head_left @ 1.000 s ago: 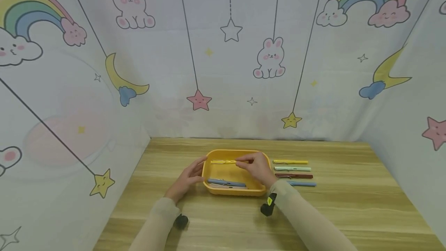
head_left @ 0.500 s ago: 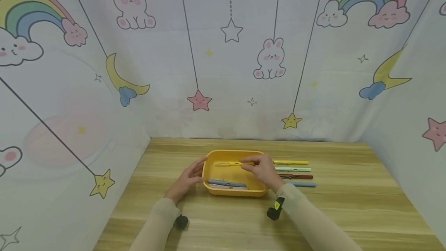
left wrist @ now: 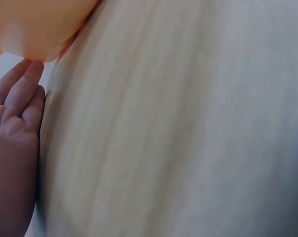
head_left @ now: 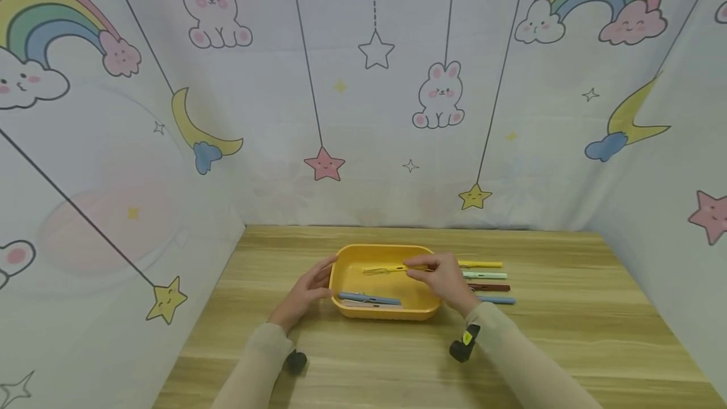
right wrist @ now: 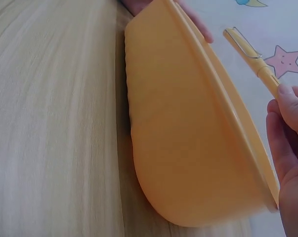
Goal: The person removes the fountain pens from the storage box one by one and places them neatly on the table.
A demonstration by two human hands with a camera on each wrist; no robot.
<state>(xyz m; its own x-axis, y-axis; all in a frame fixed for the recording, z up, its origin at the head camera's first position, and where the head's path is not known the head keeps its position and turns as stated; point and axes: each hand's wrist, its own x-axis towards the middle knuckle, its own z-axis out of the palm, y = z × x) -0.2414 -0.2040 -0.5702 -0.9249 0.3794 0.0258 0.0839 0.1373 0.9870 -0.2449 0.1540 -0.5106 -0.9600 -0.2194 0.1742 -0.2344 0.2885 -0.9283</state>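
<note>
My right hand (head_left: 445,283) pinches a yellow pen (head_left: 384,270) between thumb and fingers, over the right part of a yellow plastic tray (head_left: 386,314). The pen's silver wire clip (right wrist: 246,43) and slim barrel show clearly in the right wrist view, where it is held beyond the tray's rim. Against the tray's left end rests my left hand (head_left: 307,295); its extended fingertips (left wrist: 36,66) touch the outer wall. Inside the tray, along the near side, lie a blue pen (head_left: 369,298) and a pale pink pen (head_left: 380,305).
Right of the tray, a yellow pen (head_left: 483,264), a mint green pen (head_left: 488,276), a dark red pen (head_left: 493,287) and a blue pen (head_left: 501,300) lie in a row on the wooden table (head_left: 363,365). A printed curtain (head_left: 375,112) stands behind the table.
My right hand has moved right with the yellow pen, which has come away from the tray's far left and is slightly tilted. The left hand has stayed in place.
</note>
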